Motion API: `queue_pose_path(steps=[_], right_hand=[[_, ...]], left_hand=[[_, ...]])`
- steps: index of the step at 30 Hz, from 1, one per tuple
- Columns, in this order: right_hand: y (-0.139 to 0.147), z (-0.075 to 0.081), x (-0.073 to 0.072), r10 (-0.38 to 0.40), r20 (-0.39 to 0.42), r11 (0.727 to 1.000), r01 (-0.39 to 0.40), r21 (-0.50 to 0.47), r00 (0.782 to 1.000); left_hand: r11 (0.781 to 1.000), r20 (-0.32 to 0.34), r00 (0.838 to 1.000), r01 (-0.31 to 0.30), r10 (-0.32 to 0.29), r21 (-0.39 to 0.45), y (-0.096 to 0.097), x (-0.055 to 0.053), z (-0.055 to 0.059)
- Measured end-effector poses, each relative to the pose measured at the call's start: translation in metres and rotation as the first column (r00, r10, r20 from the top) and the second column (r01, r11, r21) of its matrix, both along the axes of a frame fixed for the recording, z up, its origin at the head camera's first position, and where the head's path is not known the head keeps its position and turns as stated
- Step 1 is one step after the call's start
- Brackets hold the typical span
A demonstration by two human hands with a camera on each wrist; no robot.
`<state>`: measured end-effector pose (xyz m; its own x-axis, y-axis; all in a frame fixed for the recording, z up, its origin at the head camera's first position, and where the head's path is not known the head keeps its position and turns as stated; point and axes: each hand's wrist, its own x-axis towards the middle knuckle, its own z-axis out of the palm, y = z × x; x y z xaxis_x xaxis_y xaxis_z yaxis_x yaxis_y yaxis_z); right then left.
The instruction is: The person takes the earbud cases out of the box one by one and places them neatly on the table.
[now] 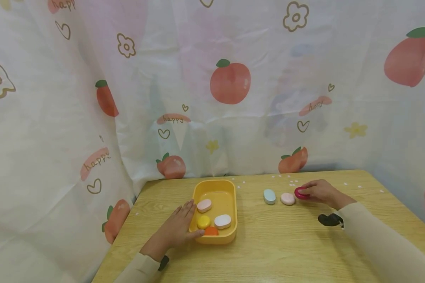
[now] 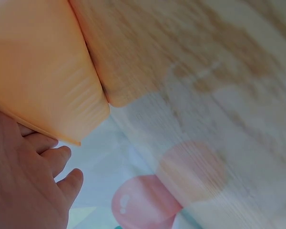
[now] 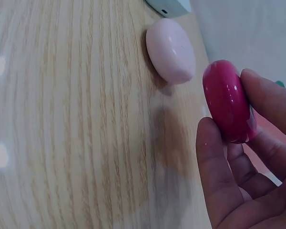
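Observation:
My right hand (image 1: 320,191) pinches a glossy magenta rounded case (image 3: 228,100) between thumb and fingers. In the right wrist view it is held just above the table. Left of it lie a pale pink rounded case (image 1: 287,199) and a light blue oval case (image 1: 269,196). My left hand (image 1: 178,227) rests against the left rim of a yellow tub (image 1: 235,212), fingers mostly straight along the edge. Inside the tub are a pink case (image 1: 204,205), a yellow round case (image 1: 203,222), a white case (image 1: 222,221) and an orange case (image 1: 211,231), partly hidden by the near wall.
The wooden table (image 1: 269,251) runs back to a fruit-patterned curtain (image 1: 230,137), which also hangs along the left and right sides. Small white flecks (image 1: 293,181) are scattered near the table's back edge. A black strap (image 1: 330,220) hangs at the right wrist.

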<state>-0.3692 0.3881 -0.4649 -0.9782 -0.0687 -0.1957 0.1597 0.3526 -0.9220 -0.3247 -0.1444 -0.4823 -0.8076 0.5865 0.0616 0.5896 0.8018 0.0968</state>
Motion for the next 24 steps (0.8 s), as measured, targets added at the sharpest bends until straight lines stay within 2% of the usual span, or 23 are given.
queue_pose_path(steps=[7,11,16,24], right_hand=[[0.006,-0.003,0.002,0.002,-0.036,0.999,0.0,0.038,0.999],[0.011,-0.006,0.001,-0.004,-0.026,0.998,0.005,0.057,1.0],[0.014,-0.012,-0.002,-0.017,-0.007,0.999,0.017,0.04,1.0],[0.015,-0.02,-0.002,-0.022,-0.032,1.0,0.023,0.014,0.999]], left_hand=[[1.0,0.005,1.0,0.002,-0.002,0.0,0.0,-0.001,-0.001],[1.0,-0.001,1.0,0.009,-0.009,0.008,-0.001,-0.002,-0.002],[1.0,-0.01,1.0,0.016,-0.015,0.02,-0.002,-0.002,-0.002],[1.0,0.014,1.0,-0.005,0.005,0.007,0.0,-0.002,-0.004]])
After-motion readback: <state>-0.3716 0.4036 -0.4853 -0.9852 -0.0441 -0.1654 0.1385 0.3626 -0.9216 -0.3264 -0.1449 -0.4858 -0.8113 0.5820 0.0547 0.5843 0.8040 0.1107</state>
